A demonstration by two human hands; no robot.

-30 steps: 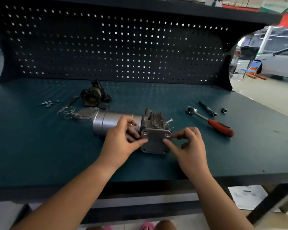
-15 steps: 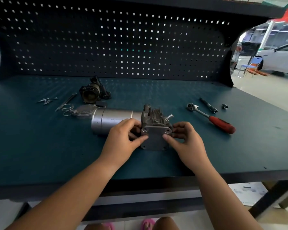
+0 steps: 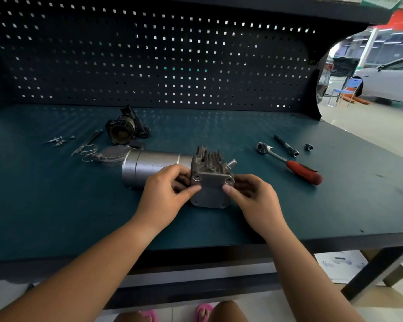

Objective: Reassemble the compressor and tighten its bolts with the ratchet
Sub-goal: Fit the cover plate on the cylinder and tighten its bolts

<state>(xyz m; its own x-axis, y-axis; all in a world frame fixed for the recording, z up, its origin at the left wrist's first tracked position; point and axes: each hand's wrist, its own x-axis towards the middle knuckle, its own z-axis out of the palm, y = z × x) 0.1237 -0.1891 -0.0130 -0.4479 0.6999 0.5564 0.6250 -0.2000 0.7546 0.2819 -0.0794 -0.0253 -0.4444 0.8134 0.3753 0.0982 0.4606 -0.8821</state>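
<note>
1. The compressor [image 3: 179, 173] lies on its side near the middle of the tabletop [image 3: 56, 205]. Its long axis runs left to right: the smooth motor can is at the left and the finned head at the right. A square end plate [image 3: 211, 191] on the head faces the person.
2. The left hand [image 3: 165, 194] grips the head from the left, with its thumb on the plate's left edge and its fingers curled behind. The right hand [image 3: 254, 198] does the same from the right, thumb on the plate's right edge. Together they pinch the plate against the head.
3. The plate has recessed holes at its corners. I cannot tell whether bolts sit in them.
4. The ratchet [image 3: 289, 162] lies well apart to the right, so the right hand is the nearer one. Its red handle points near-right and its drive head far-left, which puts the handle end closest for a reach. An extension bar [image 3: 286, 145] and a small socket [image 3: 309, 147] lie just beyond it.
5. Loose bolts [image 3: 58, 141] sit at the far left, nearer the left hand. The wire rings [image 3: 89, 151] and a black housing [image 3: 126, 129] are between them and the can.
6. Bare tabletop lies between the right hand and the ratchet. The near edge is close below both wrists, so I judge it safest to turn the compressor toward the pegboard [image 3: 149, 66].
</note>
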